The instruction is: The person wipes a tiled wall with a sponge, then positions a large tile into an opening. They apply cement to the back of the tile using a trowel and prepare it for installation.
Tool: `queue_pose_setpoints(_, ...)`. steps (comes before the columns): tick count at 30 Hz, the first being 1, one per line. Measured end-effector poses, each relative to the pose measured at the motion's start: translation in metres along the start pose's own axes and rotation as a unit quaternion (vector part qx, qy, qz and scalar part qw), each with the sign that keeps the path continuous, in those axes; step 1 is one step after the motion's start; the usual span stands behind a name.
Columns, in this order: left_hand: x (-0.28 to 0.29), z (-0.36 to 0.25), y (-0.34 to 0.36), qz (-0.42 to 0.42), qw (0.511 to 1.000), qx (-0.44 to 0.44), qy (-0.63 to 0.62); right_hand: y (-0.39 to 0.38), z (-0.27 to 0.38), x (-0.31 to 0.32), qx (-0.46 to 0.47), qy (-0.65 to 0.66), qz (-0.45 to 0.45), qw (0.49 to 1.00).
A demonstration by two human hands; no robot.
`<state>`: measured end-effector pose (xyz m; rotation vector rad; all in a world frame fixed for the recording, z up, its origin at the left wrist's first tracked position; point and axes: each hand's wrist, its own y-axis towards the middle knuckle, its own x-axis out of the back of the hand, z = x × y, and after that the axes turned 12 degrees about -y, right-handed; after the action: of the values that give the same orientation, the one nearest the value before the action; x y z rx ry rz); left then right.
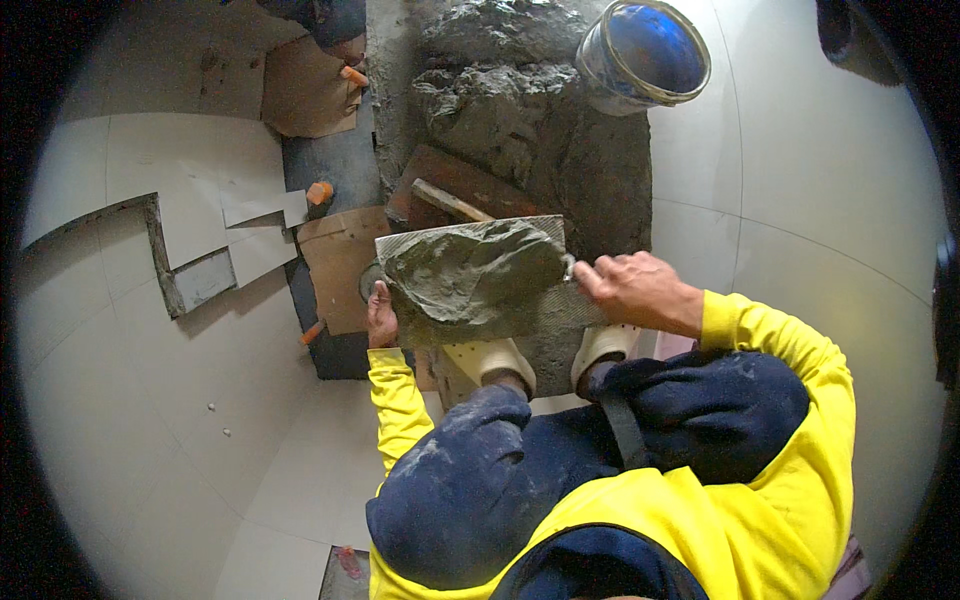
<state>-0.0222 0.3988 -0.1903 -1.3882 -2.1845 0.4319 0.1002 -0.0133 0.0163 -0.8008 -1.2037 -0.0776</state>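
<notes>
I'm gripping the tile [480, 285] with left hand [380, 318] and right hand [632, 290], fingers clamped on opposite edges; mortar [470, 270] making it heavy, slippery.

blue bucket [645, 52], mortar heap [520, 110], cardboard pieces [338, 262], white floor tiles [820, 200]

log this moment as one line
left hand: under tile | right hand: spreading grey mortar | bucket beyond

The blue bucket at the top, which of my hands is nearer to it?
Right. The right hand grips the right edge of the mortar-covered tile, below the blue bucket. The left hand holds the tile's lower left edge, farther away.
</notes>
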Motion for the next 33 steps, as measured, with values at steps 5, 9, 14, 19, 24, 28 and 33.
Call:
queue_pose_setpoints(5,0.021,0.063,0.022,0.049,0.993,-0.018,-0.102,-0.016,-0.037,0.014,-0.021,0.015,0.068,0.997)
queue_pose_setpoints(9,0.022,0.051,0.018,0.062,0.998,-0.007,0.016,-0.02,-0.055,0.004,-0.028,-0.004,0.03,0.999)
queue_pose_setpoints(14,0.0,-0.003,0.002,0.103,0.987,0.068,-0.103,-0.041,-0.028,-0.019,-0.107,0.359,0.048,0.926)
queue_pose_setpoints(19,0.009,0.02,0.006,0.061,0.991,0.061,-0.098,-0.045,-0.029,-0.019,-0.081,0.405,0.077,0.908)
queue_pose_setpoints(24,0.011,0.02,0.01,0.057,0.994,0.032,-0.088,-0.048,-0.015,0.013,-0.019,0.322,0.053,0.945)
queue_pose_setpoints(28,0.007,0.024,0.008,0.068,0.989,-0.007,-0.128,-0.034,-0.036,0.014,-0.007,0.302,0.004,0.953)
queue_pose_setpoints(33,0.003,0.004,0.002,0.024,0.998,0.056,0.0,-0.006,-0.086,-0.011,-0.114,0.138,-0.187,0.966)
